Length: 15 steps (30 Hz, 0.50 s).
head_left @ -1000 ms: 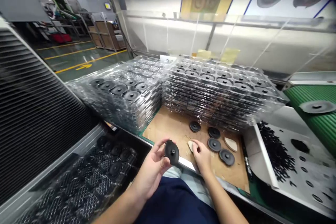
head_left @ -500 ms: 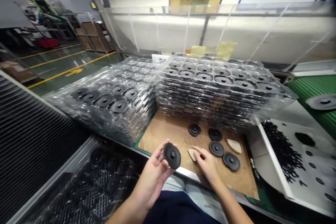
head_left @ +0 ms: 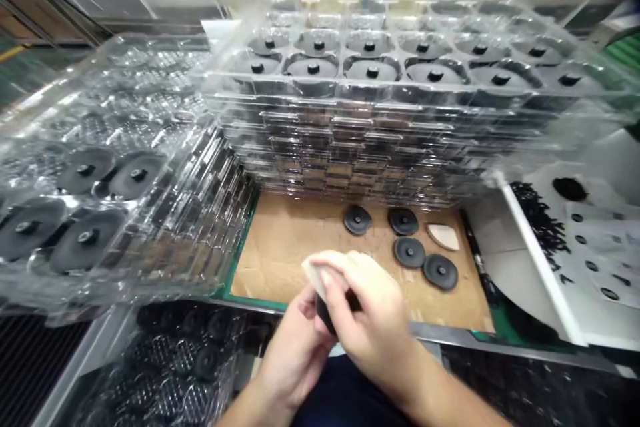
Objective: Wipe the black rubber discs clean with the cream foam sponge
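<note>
My left hand (head_left: 293, 343) is closed around a black rubber-looking disc (head_left: 325, 313), held tilted above the front edge of the cardboard sheet (head_left: 285, 240). My right hand (head_left: 377, 303) grips a beige wedge-shaped pad (head_left: 313, 273) and presses it against the disc; my fingers cover most of both. Beyond my right hand, several similar black discs (head_left: 409, 251), each with a small central stub, lie on the cardboard. A second beige pad (head_left: 443, 236) rests flat beside them.
A tall stack of clear plastic trays (head_left: 350, 120), with discs in the top one, stands behind the cardboard. Another tray stack (head_left: 190, 213) is on the left. At right, a white-walled bin (head_left: 540, 273) holds small black parts. More trays (head_left: 170, 360) sit lower left.
My right hand has lifted the beige pad off the cardboard and brought it left onto the disc in my left hand. The view has tilted down and closer to the trays.
</note>
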Available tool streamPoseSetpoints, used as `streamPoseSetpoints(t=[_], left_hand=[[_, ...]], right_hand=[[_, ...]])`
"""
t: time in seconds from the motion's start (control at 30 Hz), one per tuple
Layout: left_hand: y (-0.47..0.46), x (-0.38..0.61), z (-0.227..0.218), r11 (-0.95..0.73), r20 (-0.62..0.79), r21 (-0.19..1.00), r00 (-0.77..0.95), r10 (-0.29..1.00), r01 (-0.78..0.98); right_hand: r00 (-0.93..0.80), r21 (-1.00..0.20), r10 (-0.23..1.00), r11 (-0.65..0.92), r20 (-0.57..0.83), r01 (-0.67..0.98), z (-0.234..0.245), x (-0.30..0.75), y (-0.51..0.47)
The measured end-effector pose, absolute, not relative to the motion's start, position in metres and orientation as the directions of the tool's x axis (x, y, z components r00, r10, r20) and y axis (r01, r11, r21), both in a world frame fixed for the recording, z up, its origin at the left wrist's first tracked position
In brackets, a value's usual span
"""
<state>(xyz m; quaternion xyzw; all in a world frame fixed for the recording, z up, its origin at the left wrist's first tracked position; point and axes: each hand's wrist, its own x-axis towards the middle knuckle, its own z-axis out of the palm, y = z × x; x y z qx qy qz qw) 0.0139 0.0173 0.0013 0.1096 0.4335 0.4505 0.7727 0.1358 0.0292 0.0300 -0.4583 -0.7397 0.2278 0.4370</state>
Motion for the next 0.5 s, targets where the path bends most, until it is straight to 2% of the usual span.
streamPoseSetpoints(t=[0.07, 0.17, 0.3, 0.37, 0.43, 0.5], left_hand=[[0.02, 0.014, 0.001, 0.568, -0.563, 0.545, 0.233, 0.793, -0.617], [0.024, 0.014, 0.002, 0.57, -0.593, 0.514, 0.215, 0.776, -0.641], [0.028, 0.017, 0.006, 0.605, -0.552, 0.507, 0.307, 0.775, -0.614], [0.03, 0.017, 0.008, 0.602, -0.543, 0.522, 0.308, 0.781, -0.604], [0.031, 0.014, 0.009, 0.594, -0.555, 0.523, 0.285, 0.782, -0.611], [0.031, 0.011, 0.008, 0.597, -0.562, 0.517, 0.282, 0.777, -0.614]], right_hand=[[-0.194, -0.728, 0.856, 0.511, 0.479, 0.457, 0.028, 0.136, 0.028], [-0.248, -0.765, 0.858, 0.513, 0.449, 0.39, 0.03, 0.136, 0.025], [-0.173, -0.733, 0.878, 0.47, 0.446, 0.492, 0.035, 0.135, 0.033], [-0.214, -0.726, 0.86, 0.507, 0.463, 0.465, 0.034, 0.14, 0.033], [-0.31, -0.746, 0.85, 0.523, 0.425, 0.413, 0.032, 0.15, 0.028], [-0.335, -0.768, 0.876, 0.47, 0.346, 0.436, 0.031, 0.163, 0.02]])
